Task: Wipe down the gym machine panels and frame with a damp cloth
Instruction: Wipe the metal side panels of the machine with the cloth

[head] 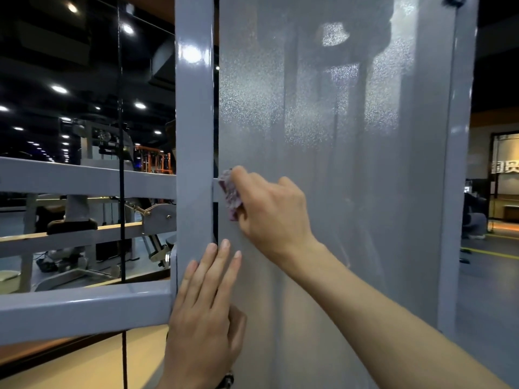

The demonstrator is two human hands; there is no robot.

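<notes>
Purple cloth point(230, 195), bunched small, sits a little left of the middle of the frame, pressed against the left edge of the frosted translucent panel point(337, 164) of the gym machine. Right hand point(271, 211) grips it, with the fingers curled around the cloth and the knuckles facing the camera; the bare forearm runs down to the lower right corner of the frame. Only a small part of the cloth shows past the fingers, just beside the grey vertical post point(194, 136) of the frame.

Left hand point(206, 313) is in the lower middle of the frame. It lies flat with straight fingers and holds nothing; the fingertips point(224, 245) rest across the seam where the post meets the panel, below the cloth and apart from it.

From the post, two grey horizontal bars point(84, 307) go to the left edge of the frame. A thin black cable point(121, 164) hangs vertically in front of them. Behind, in the left part, stand other gym machines point(106, 147) under round ceiling lamps point(127, 28). At the right edge is a lit sign point(505, 172).
</notes>
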